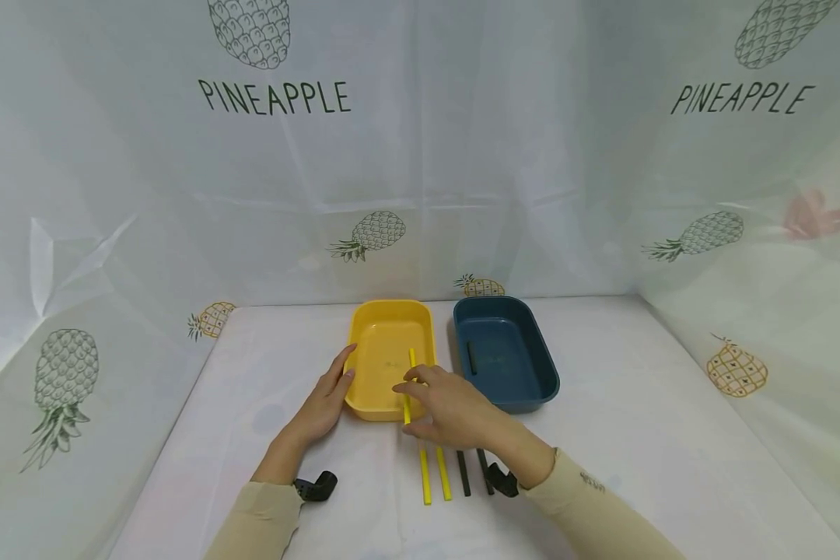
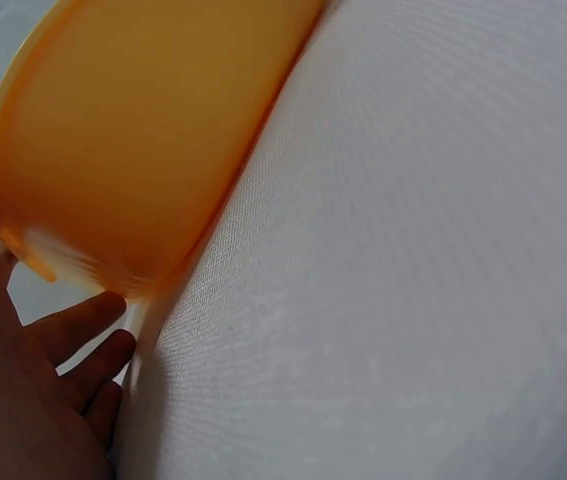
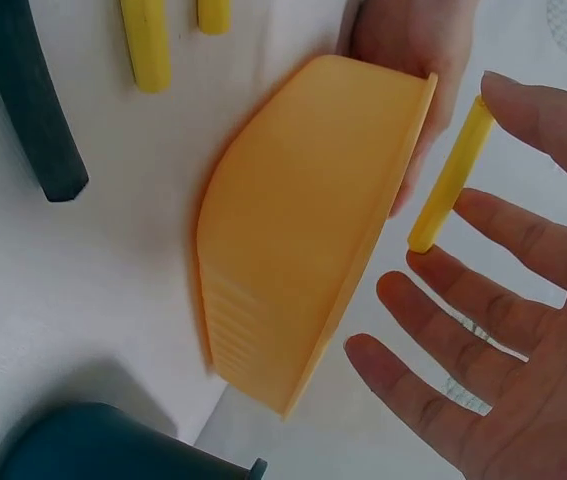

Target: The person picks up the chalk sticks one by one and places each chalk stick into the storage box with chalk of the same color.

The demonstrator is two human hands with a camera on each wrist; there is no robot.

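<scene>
Stick [image 3: 450, 178], slim and yellow, is pinched between thumb and fingertips of the right hand [image 1: 455, 408], the other fingers spread. It sits over the five o'clock side of the yellow tray [image 1: 381, 358], its length running roughly twelve to six. It looks light, stiff and smooth, so a gentle pinch should do; breakage seems unlikely, but it could swivel if held near one end. Mid-length is probably the steadiest hold. The left hand [image 1: 329, 400] touches the tray's rim at nine o'clock, fingers fairly straight. Two yellow spares [image 1: 425, 476] lie on the desk [image 1: 602, 443], at five o'clock from the tray.
</scene>
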